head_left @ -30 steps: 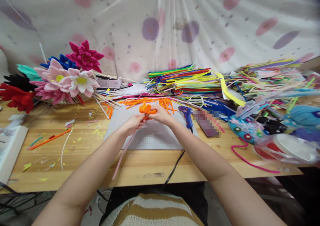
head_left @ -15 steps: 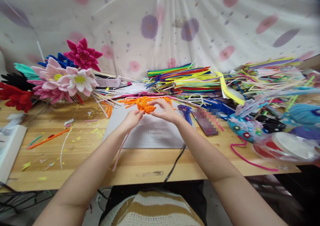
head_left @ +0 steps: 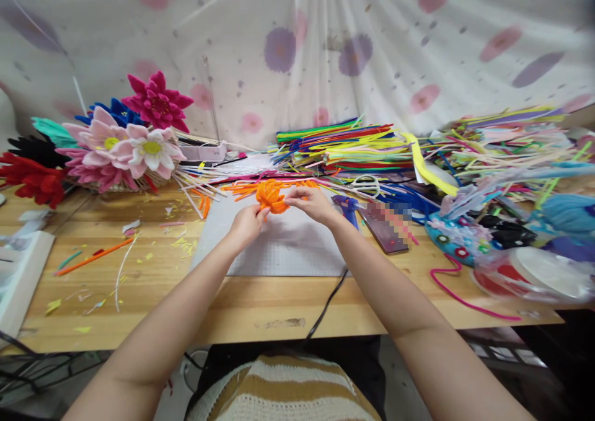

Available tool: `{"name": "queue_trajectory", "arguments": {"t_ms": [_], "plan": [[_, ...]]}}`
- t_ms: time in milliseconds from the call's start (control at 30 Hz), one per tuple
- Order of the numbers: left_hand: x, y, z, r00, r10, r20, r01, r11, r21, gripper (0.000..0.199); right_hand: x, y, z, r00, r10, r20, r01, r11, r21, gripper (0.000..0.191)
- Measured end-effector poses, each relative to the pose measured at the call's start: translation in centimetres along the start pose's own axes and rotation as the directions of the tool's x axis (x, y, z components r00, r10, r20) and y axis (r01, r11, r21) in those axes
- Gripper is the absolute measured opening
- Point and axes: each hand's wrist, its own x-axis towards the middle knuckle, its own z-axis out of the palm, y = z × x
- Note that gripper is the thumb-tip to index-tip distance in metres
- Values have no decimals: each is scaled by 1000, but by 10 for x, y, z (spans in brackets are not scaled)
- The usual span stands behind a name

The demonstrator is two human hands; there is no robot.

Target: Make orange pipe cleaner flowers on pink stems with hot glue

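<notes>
An orange fuzzy flower (head_left: 271, 196) is held up over the grey mat (head_left: 288, 257). My left hand (head_left: 248, 224) is closed on the flower's underside, at its lower left. On the right side of the flower, my right hand (head_left: 310, 203) has thumb and forefinger pinched together at a petal's edge. Behind the hands lie more orange pipe-cleaner pieces (head_left: 237, 189) at the mat's back edge. A blue glue gun (head_left: 346, 207) rests just to the right of my right hand.
Finished felt-like flowers (head_left: 151, 148) stand at the back left. Bundles of coloured pipe cleaners (head_left: 348, 145) run along the back, with green-handled scissors (head_left: 366, 186) before them. A phone (head_left: 383, 229) and plastic-wrapped tub (head_left: 534, 275) lie right; a white box (head_left: 30, 284) left.
The flower has turned, its petals now bunched upward. My right hand's fingers have closed from a spread pose onto its edge. The pink stem below my left hand no longer shows.
</notes>
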Motion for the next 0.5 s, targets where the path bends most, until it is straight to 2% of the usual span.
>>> {"name": "queue_trajectory", "arguments": {"t_ms": [167, 267, 367, 500], "plan": [[-4, 3, -1, 1000, 16, 4, -17, 999, 49, 34, 2, -3, -2, 1000, 5, 13, -5, 1000, -6, 19], [-4, -1, 2, 998, 54, 26, -54, 998, 23, 33, 4, -1, -3, 999, 35, 25, -35, 999, 17, 22], [-2, -5, 4, 995, 81, 65, -78, 996, -48, 33, 5, 4, -4, 995, 88, 55, -93, 990, 108, 27], [2, -7, 3, 994, 73, 81, -62, 989, -134, 35, 6, 10, -4, 983, 105, 153, -141, 960, 241, 30]]}}
